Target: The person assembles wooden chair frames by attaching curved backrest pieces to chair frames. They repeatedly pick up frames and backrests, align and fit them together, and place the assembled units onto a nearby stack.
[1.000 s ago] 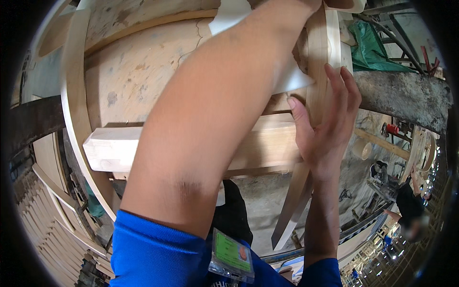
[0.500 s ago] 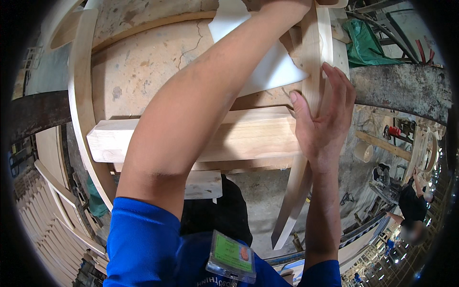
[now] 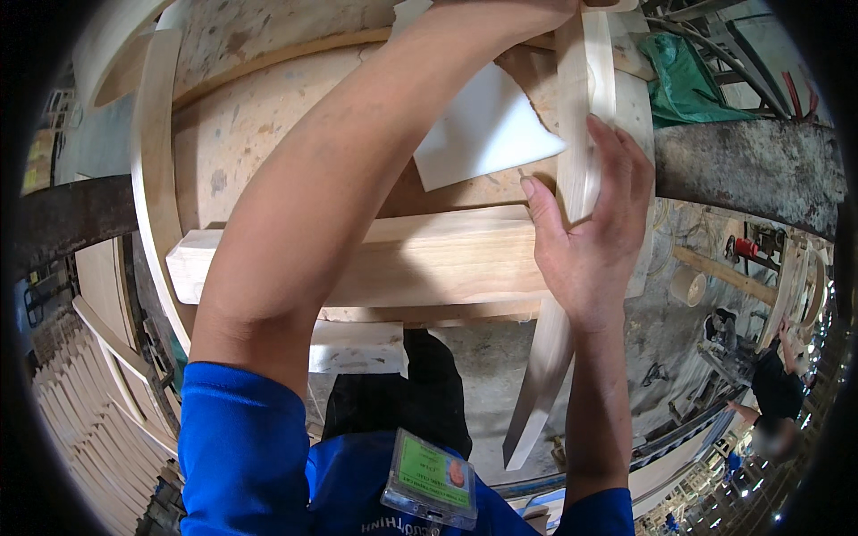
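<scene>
Already seated upright against the round wooden form (image 3: 268, 161): curved wooden slat (image 3: 572, 179), gripped by right hand (image 3: 590, 232). Left hand (image 3: 536, 13) cut off above, fingers impossible to tell. Fixing apparently left.

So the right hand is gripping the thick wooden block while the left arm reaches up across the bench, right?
Not quite. In the head view the right hand grips the long tapered wooden slat, not the thick wooden block. The left arm does reach up across the bench.
</scene>
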Demonstrator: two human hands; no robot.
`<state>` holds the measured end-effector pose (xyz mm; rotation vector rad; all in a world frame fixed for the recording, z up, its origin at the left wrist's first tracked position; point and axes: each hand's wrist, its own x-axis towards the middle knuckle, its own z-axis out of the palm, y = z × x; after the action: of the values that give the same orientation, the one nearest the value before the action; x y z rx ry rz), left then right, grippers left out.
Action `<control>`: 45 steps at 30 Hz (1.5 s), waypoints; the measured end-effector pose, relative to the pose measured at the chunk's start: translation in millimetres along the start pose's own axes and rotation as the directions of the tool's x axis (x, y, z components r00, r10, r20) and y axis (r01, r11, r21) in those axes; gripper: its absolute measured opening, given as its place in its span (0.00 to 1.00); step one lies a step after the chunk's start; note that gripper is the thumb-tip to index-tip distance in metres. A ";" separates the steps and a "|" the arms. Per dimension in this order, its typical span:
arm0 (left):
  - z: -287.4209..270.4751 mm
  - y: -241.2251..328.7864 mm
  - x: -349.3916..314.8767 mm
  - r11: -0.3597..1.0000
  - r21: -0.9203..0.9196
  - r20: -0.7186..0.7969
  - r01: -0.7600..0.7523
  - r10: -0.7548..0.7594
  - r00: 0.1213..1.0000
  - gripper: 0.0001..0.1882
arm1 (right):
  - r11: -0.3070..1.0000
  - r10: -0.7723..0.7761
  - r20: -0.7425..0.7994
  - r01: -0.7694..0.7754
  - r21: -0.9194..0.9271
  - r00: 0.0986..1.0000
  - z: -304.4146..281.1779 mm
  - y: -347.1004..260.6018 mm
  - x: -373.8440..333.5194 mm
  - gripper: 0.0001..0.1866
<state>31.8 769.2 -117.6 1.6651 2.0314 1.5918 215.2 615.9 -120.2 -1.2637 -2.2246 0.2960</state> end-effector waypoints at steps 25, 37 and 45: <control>-124.6 66.6 -129.0 0.811 -0.280 0.663 0.513 -0.223 0.714 0.08 | 0.823 0.073 -0.284 0.103 0.559 0.956 -22.6 0.9 -5.6 0.20; -117.1 78.2 -154.8 0.957 -0.103 0.636 0.272 -0.147 0.757 0.16 | 0.689 0.397 -0.179 -0.163 0.706 0.900 -26.2 45.3 83.9 0.07; -110.2 82.9 -184.6 0.969 0.063 0.617 -0.238 0.150 0.773 0.13 | 0.802 0.263 -0.023 -0.205 0.561 0.965 0.4 70.7 202.2 0.07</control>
<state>96.9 548.8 -101.9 2.1367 1.6880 0.7752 185.0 824.0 -79.4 -1.1820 -1.7033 0.8880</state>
